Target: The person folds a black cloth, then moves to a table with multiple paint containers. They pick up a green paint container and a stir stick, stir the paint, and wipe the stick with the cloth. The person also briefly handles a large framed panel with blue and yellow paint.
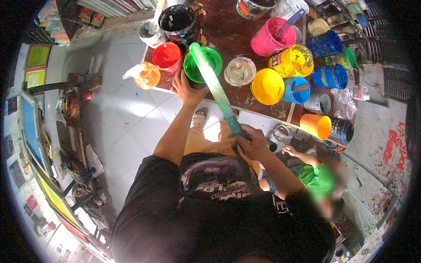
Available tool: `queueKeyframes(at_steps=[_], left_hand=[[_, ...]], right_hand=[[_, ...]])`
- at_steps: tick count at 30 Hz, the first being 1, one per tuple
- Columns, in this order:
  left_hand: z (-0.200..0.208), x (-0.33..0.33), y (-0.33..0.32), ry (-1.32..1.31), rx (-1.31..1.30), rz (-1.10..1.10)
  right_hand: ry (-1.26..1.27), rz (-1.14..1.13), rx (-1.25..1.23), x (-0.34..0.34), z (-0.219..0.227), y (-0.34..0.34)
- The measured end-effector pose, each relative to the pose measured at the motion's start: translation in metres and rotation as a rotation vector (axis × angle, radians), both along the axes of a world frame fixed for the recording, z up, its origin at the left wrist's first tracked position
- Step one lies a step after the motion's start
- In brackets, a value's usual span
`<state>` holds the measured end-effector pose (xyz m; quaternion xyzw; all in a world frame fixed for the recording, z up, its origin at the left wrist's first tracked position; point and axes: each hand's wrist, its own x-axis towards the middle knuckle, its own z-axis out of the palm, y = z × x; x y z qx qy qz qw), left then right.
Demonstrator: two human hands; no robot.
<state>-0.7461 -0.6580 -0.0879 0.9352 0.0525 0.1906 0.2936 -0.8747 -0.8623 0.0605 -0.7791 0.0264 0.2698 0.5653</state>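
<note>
My left hand (pixel 187 90) is wrapped round the near left side of a tub of green paint (pixel 202 75) at the table's front edge. My right hand (pixel 251 143) is closed on the lower end of a long, flat, green-smeared paint stick (pixel 215 87). The stick slants up and left across the tub, with bright glare along its middle. Whether its far tip touches the paint or hangs over it, I cannot tell. Left of the tub stand a tub of red paint (pixel 167 56) and an orange one (pixel 147 78). A pot of whitish paint (pixel 240 71) is to its right.
Yellow (pixel 267 87), blue (pixel 296 90) and pink (pixel 272 37) containers crowd the table's right side. A black bucket (pixel 177 22) stands behind the red tub. A person in a green top (pixel 316 180) is low at my right. Framed screens (pixel 33 127) line the left.
</note>
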Motion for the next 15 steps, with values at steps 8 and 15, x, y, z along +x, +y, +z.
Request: queueKeyframes(at_steps=[8,15], left_hand=[[0.013,-0.008,-0.023,0.085,-0.023,0.103],[-0.008,-0.004,-0.022,0.076,0.041,0.200]], right_hand=[[-0.682,-0.158,-0.252,0.037,-0.058,0.020],[-0.692,-0.145,-0.380,0.046,-0.094,0.023]])
